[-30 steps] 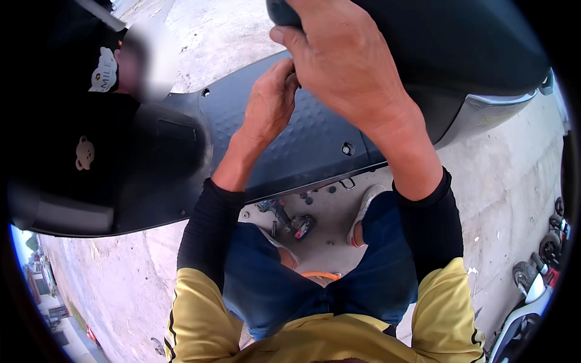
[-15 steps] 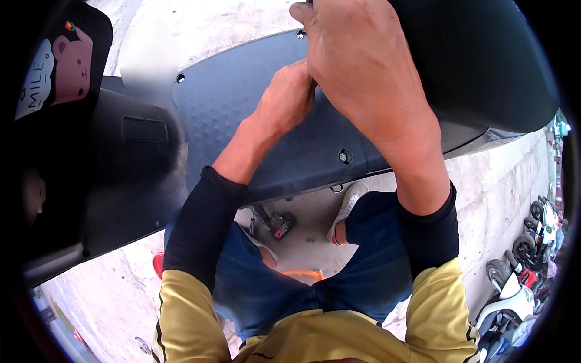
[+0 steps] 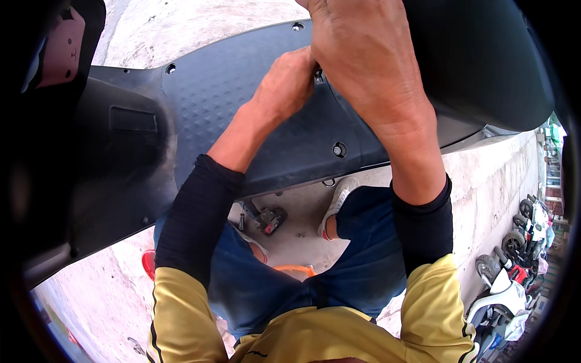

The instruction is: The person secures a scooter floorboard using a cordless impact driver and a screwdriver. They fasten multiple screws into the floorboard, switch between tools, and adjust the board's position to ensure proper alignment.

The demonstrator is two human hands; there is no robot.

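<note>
In front of me lies the dark footboard (image 3: 242,145) of a scooter, with bolts set in round recesses. My left hand (image 3: 287,78) is closed low over the middle of the board, its fingers curled around something I cannot make out. Just above and partly over it, my right hand (image 3: 360,57) is closed too, and its own fingers hide what it grips. One bolt (image 3: 319,75) shows in the gap between my hands. Another bolt (image 3: 340,149) sits at the near edge, and others (image 3: 297,26) line the far edge.
The black seat (image 3: 478,66) rises right of my hands. On the left stands the scooter's dark front panel (image 3: 133,121). Below, between my feet, are a dark pedal-like part (image 3: 270,220) and an orange rim (image 3: 293,268). Other scooters (image 3: 505,296) are parked at the right.
The view has shifted slightly, so the scooter sits a little further left and up. Both hands stay together at the same place on the board; a bolt now shows between them.
</note>
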